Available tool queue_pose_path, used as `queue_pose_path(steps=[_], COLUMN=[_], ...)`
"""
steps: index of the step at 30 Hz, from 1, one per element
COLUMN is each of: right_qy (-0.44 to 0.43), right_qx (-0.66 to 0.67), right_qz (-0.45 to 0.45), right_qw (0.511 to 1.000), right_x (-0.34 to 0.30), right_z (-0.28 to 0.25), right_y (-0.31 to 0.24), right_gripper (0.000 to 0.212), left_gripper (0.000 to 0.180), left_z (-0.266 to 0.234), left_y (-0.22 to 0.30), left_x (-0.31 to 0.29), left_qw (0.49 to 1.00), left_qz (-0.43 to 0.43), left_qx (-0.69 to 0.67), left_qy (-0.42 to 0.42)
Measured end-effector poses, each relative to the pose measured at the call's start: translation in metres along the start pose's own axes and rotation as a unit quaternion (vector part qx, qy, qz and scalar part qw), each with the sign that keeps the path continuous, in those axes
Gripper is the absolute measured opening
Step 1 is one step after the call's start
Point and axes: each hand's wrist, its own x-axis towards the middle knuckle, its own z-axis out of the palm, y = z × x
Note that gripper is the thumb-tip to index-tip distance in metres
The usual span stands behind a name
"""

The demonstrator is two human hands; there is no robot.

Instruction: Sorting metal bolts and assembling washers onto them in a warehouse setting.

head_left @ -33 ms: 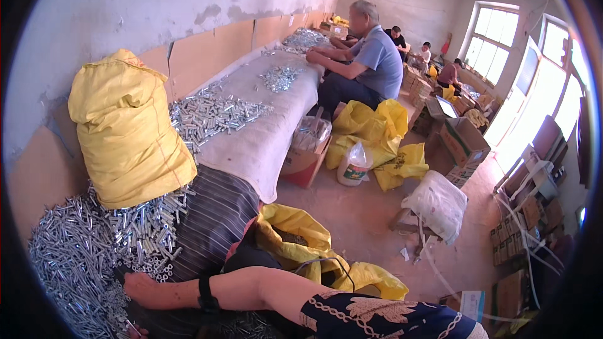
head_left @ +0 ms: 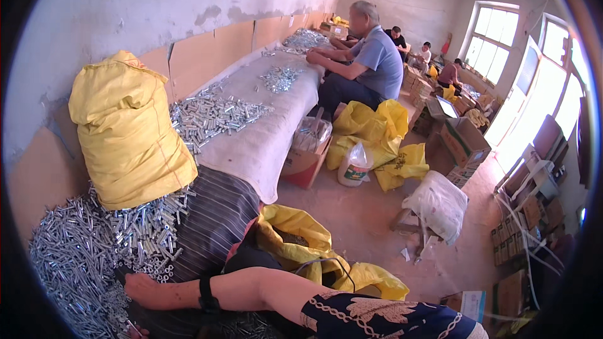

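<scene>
My right hand (head_left: 142, 289), with a black band at the wrist, reaches from the lower right to the edge of a heap of shiny metal bolts (head_left: 69, 257). Its fingers are curled; what they hold, if anything, is hidden. Just below, at the picture's bottom edge, part of my left hand (head_left: 141, 333) shows, a thin metal bolt (head_left: 131, 326) between its fingers. Small nuts (head_left: 118, 304) lie close to both hands. Behind them, metal sleeves (head_left: 147, 229) are piled under a full yellow sack (head_left: 129, 132). Dark striped cloth (head_left: 210, 220) covers the table here.
Further along the cloth-covered table (head_left: 245, 150) lie more metal sleeves (head_left: 210, 116). A co-worker (head_left: 377, 56) sits at it, hands on the parts. Open yellow sacks (head_left: 295, 226), a white jug (head_left: 353, 166), a padded stool (head_left: 436, 204) and cardboard boxes (head_left: 465, 141) stand on the floor.
</scene>
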Motion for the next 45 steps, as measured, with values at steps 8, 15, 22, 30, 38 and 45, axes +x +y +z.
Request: queue_pose_path(steps=[8, 15, 22, 30, 38, 45], right_qy=[0.127, 0.012, 0.094, -0.039, -0.062, -0.193], right_qx=[0.081, 0.319, 0.206, 0.400, 0.159, 0.470], right_qz=[0.095, 0.072, -0.058, 0.096, -0.074, 0.201], right_qw=[0.984, 0.945, 0.972, 0.910, 0.983, 0.837], right_x=[0.012, 0.008, 0.003, 0.008, 0.004, 0.008], right_z=[-0.013, -0.012, -0.002, -0.022, 0.000, -0.072], right_y=[-0.018, -0.040, -0.045, -0.055, -0.006, -0.044], right_gripper=[0.016, 0.020, 0.015, 0.017, 0.024, 0.013], left_gripper=[0.010, 0.012, 0.018, 0.021, 0.021, 0.016], left_z=[0.009, 0.010, 0.006, -0.005, 0.010, 0.005], left_y=[0.005, 0.005, 0.003, 0.007, 0.004, -0.003], left_x=[-0.009, -0.011, -0.012, -0.019, -0.011, -0.001], left_qw=[0.999, 0.998, 0.998, 0.998, 0.995, 0.984], left_qz=[-0.014, 0.005, 0.005, -0.011, -0.034, -0.096], left_qx=[-0.010, -0.024, -0.014, 0.001, 0.010, -0.142], left_qy=[-0.031, -0.055, -0.055, -0.054, -0.090, -0.058])
